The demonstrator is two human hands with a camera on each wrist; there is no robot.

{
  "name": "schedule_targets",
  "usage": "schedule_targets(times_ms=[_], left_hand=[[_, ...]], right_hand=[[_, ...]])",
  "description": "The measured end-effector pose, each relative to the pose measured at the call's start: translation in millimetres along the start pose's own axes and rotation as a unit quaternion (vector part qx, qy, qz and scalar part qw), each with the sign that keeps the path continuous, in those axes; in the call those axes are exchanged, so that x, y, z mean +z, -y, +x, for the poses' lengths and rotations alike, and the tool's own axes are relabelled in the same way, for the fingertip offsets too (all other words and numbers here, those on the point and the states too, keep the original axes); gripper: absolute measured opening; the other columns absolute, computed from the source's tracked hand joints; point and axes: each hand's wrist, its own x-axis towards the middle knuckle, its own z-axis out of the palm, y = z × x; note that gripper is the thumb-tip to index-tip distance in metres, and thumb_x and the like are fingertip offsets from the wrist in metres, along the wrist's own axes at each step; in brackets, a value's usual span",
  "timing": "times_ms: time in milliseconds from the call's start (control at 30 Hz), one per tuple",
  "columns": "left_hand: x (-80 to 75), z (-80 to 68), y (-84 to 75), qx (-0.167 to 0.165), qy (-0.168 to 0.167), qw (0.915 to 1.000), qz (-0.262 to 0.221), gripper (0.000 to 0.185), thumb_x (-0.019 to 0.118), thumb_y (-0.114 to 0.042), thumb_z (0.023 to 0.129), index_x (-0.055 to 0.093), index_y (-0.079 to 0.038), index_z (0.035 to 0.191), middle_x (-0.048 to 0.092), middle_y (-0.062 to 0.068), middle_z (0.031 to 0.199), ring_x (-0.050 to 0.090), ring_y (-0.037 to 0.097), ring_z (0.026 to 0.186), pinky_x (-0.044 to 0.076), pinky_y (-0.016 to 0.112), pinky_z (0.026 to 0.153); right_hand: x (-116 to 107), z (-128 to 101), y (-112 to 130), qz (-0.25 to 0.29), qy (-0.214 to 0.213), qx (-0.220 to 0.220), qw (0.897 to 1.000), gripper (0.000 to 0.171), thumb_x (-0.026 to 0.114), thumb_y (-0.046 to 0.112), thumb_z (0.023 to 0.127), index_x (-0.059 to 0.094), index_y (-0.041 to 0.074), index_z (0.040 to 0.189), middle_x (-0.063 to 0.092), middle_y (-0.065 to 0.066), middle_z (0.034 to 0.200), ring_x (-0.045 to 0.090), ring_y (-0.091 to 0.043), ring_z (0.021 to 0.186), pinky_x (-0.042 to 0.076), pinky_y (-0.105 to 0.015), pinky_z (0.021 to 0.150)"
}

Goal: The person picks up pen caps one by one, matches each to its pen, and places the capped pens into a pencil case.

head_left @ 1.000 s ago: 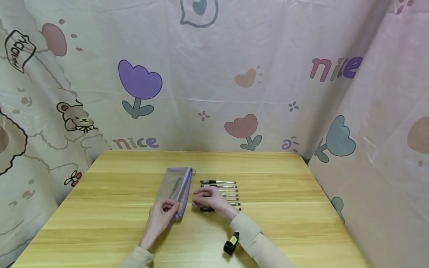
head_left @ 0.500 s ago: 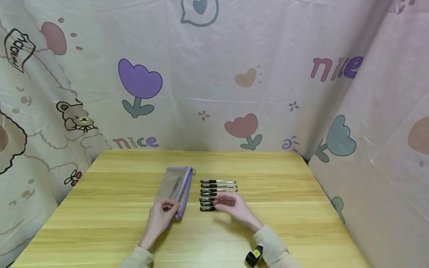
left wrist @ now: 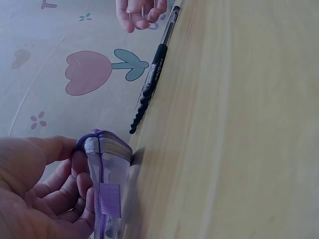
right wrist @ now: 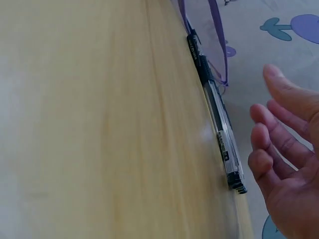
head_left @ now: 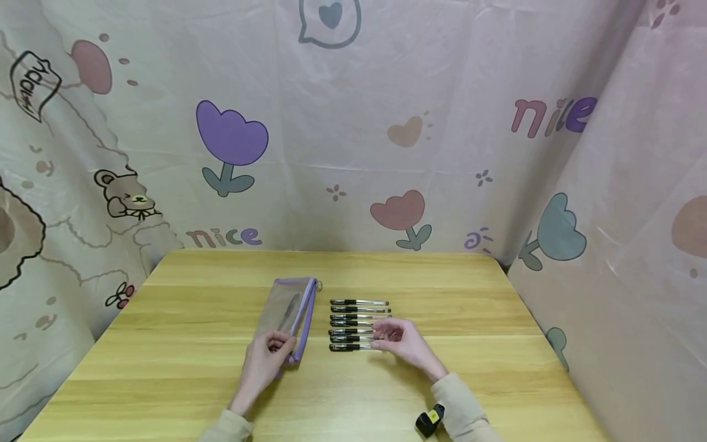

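Observation:
My left hand pinches the near end of a see-through pencil pouch with purple edging, its zipped side parted. A dark pen-like shape shows through the mesh. Several clear-barrelled gel pens with black caps lie in a row to the right of the pouch. Over the right ends of the nearer pens hovers my right hand, fingers loosely bent and holding nothing. In the right wrist view this hand is apart from the pens.
Beneath everything is a light wooden table, with a patterned cloth hanging behind it and at both sides. A black device with a yellow label is at the right wrist, by the beige sleeve.
My right hand has moved right, from the pens' left ends beside the pouch to over their right ends, uncovering more of the row. The left hand keeps its pinch on the pencil pouch.

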Motion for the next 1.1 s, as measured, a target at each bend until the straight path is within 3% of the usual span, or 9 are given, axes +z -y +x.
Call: schedule_targets(times_ms=[300, 533, 900, 1100], left_hand=[[0.6, -0.8, 1.5, -0.003, -0.001, 1.0, 0.004, 0.014, 0.074, -0.014, 0.09, 0.07, -0.001, 0.091, 0.072, 0.006, 0.079, 0.057, 0.003, 0.064, 0.048, 0.018, 0.063], [-0.2, -0.3, 0.8, -0.001, -0.003, 0.9999, 0.011, 0.014, 0.074, -0.014, 0.09, 0.07, -0.001, 0.091, 0.072, 0.006, 0.079, 0.057, 0.003, 0.064, 0.048, 0.018, 0.063], [-0.4, 0.1, 0.6, -0.003, -0.001, 0.9999, 0.012, 0.014, 0.074, -0.014, 0.09, 0.07, -0.001, 0.091, 0.072, 0.006, 0.079, 0.057, 0.003, 0.062, 0.047, 0.019, 0.062], [0.5, 0.6, 2.0, -0.004, -0.001, 0.9999, 0.015, 0.014, 0.074, -0.015, 0.09, 0.07, -0.001, 0.091, 0.072, 0.005, 0.079, 0.057, 0.004, 0.063, 0.047, 0.019, 0.062]], right_hand=[[-1.7, -1.8, 0.4, -0.092, -0.006, 0.002, 0.996, 0.031, 0.083, 0.016, 0.08, 0.074, 0.003, 0.106, 0.073, -0.009, 0.095, 0.055, -0.001, 0.074, 0.047, -0.018, 0.066], [-3.1, -1.5, -2.3, -0.165, -0.014, -0.02, 0.986, 0.023, 0.086, 0.018, 0.077, 0.077, 0.01, 0.097, 0.067, 0.001, 0.091, 0.058, -0.009, 0.083, 0.047, -0.021, 0.077], [-1.6, 1.7, -6.6, -0.18, -0.02, -0.034, 0.983, 0.022, 0.089, 0.021, 0.072, 0.079, 0.017, 0.091, 0.067, 0.006, 0.089, 0.052, -0.007, 0.088, 0.037, -0.029, 0.088], [0.1, 2.2, -10.5, -0.177, -0.024, -0.047, 0.983, 0.02, 0.089, 0.019, 0.072, 0.079, 0.017, 0.089, 0.066, 0.005, 0.088, 0.052, -0.009, 0.089, 0.035, -0.029, 0.087]])
